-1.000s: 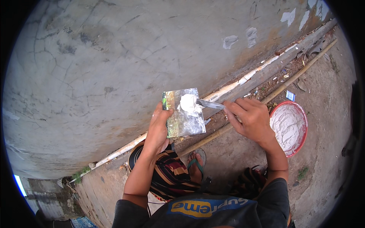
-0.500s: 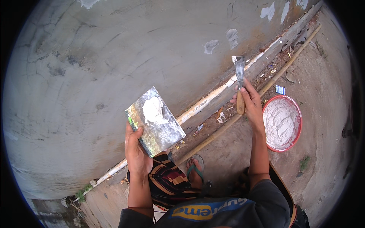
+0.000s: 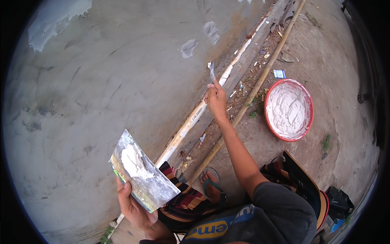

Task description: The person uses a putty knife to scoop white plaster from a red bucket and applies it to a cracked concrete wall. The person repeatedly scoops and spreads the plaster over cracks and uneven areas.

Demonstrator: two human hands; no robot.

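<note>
My left hand [image 3: 136,209] grips one edge of a smeared, flat rectangular board [image 3: 159,190], its thumb on top. A lump of white putty [image 3: 134,159] sits on the board, which is tilted. In my right hand [image 3: 216,101], fingers closed round it, is a putty knife [image 3: 212,72]; its blade appears nearly edge-on, with a dab of white at the tip. The blade is up against the grey wall [image 3: 130,81] in view, low down near the white pipe; whether it touches the wall I cannot tell. The knife's handle is mostly hidden by my hand.
A red basin [image 3: 310,116] of white putty stands on the ground to the right, near a small blue-and-white packet [image 3: 279,74]. A white pipe [image 3: 183,132] and a bamboo pole [image 3: 260,81] run diagonally along the wall's foot, with litter between. Pale patches [image 3: 188,48] mark the wall.
My right hand has reached left with the putty knife, over to the wall, and the blade has turned edge-on. The board in my left hand sits lower and further left. The whole view has shifted.
</note>
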